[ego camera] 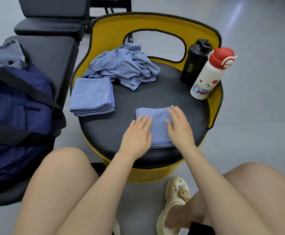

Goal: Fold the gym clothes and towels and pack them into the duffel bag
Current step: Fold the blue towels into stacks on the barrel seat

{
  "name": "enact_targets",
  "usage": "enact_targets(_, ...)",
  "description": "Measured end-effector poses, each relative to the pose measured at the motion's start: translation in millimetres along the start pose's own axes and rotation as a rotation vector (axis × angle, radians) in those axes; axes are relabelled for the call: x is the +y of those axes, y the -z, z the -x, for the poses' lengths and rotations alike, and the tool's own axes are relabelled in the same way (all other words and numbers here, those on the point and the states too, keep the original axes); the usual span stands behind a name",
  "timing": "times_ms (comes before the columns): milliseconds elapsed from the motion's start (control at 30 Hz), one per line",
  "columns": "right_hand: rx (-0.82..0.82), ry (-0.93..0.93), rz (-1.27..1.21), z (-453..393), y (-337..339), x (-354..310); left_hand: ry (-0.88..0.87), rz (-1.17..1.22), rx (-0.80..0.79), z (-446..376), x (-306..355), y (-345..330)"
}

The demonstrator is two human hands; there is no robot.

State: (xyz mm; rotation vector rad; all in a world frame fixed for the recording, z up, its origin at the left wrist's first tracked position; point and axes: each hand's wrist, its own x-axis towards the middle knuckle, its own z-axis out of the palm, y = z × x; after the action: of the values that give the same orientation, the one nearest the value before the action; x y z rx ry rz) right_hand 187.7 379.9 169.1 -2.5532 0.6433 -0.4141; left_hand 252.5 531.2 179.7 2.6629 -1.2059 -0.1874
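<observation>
Blue terry cloth, folded into a small rectangle, is the folded towel (157, 126) lying near the front of a round black padded seat (138, 102) with a yellow shell (114, 29) behind and around it. Both hands press flat on this towel: the left hand (137, 134) covers its near left corner and the right hand (179, 126) lies along its right side, the fingers of each straight and spread, neither grip closed round anything.

On the left of the seat sits a neat stack of folded towels (92, 97), same blue, edges lined up. Just behind the stack lies a crumpled heap of cloth (123, 67) in the same blue, unfolded and bunched.

At the right rear edge of the seat stand a black shaker bottle (194, 63) and, touching it, a white bottle with a red cap (211, 73), tilted against the yellow rim.

To the left, on a black bench (53, 55), rests a navy duffel bag (18, 106) with black straps; grey fabric (4, 53) shows at its open top. What else is inside cannot be told.
</observation>
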Motion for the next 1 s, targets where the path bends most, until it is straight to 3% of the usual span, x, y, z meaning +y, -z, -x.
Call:
enact_targets(100,-0.181,0.119,0.182,2,-12,0,0.021,-0.049,0.002,-10,-3,-10)
enact_targets(267,-0.349,0.0,0.296,5,-23,9,0.059,-0.057,-0.06,-18,-4,-21)
enact_targets(1000,-0.385,0.044,0.295,-90,-76,-42,0.15,-0.618,-0.242,-94,-74,15)
